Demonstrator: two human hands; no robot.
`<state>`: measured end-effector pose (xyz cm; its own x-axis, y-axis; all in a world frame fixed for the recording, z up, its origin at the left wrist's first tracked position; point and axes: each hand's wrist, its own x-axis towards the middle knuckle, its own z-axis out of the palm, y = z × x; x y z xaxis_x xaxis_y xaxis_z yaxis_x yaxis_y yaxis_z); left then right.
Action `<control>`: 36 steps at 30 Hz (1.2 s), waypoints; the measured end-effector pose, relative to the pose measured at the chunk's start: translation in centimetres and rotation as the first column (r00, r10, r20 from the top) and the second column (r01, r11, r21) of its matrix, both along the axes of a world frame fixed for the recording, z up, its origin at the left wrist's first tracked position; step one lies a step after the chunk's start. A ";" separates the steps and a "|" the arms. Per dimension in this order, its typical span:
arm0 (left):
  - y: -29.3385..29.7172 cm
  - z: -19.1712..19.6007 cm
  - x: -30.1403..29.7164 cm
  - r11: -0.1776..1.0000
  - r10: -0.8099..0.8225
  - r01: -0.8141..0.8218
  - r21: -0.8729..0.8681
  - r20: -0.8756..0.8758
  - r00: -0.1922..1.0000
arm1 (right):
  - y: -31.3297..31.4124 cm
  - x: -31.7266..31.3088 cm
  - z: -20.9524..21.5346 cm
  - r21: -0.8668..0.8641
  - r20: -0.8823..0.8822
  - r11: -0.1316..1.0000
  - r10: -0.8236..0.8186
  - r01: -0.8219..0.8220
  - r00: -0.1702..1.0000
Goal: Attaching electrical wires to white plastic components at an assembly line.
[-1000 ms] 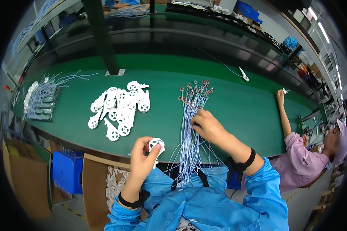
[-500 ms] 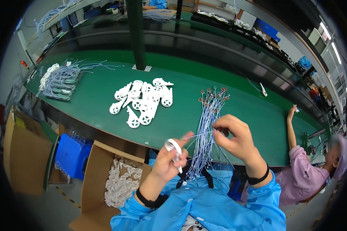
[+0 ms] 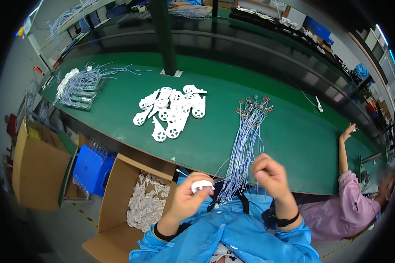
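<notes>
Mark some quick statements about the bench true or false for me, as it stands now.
1. The left hand holds a white part. True.
2. The white pile lies left of the wire bundle. True.
3. The right hand rests on the white pile. False: the right hand is by the wire bundle.
4. The open carton contains white pieces. True.
5. The blue bin is right of the carton. False: it is left.

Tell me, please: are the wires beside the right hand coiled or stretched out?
Stretched out: the wires run across the table, past its edge.
</notes>
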<state>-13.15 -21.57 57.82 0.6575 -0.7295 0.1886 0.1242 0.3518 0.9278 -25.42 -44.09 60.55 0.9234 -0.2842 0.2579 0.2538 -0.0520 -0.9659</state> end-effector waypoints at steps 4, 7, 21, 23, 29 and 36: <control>-0.7 1.6 -1.2 0.975 -0.216 0.220 0.020 -0.125 0.968 | 2.9 2.8 -0.5 0.027 -0.012 0.998 0.066 -0.065 0.998; -1.1 1.6 -0.9 0.962 -0.259 0.271 0.008 -0.274 0.926 | 4.4 3.3 -1.2 0.551 -0.259 0.827 0.300 -0.114 0.918; -2.1 -0.5 2.6 0.980 -0.162 -0.007 -0.199 -0.814 0.558 | 2.8 0.7 1.7 0.531 -0.234 0.833 0.322 -0.157 0.917; -2.2 -0.6 2.7 0.984 -0.142 -0.008 -0.178 -0.807 0.573 | 3.1 0.7 1.5 0.484 -0.309 0.860 0.341 -0.162 0.888; -2.0 -0.5 2.3 0.990 -0.117 0.024 -0.138 -0.723 0.681 | 3.2 1.5 0.6 0.493 -0.393 0.863 0.333 -0.110 0.857; -2.6 -0.4 0.8 1.000 -0.016 0.022 0.006 -0.506 0.863 | 4.6 4.5 0.9 0.107 -0.412 0.976 0.217 -0.189 0.885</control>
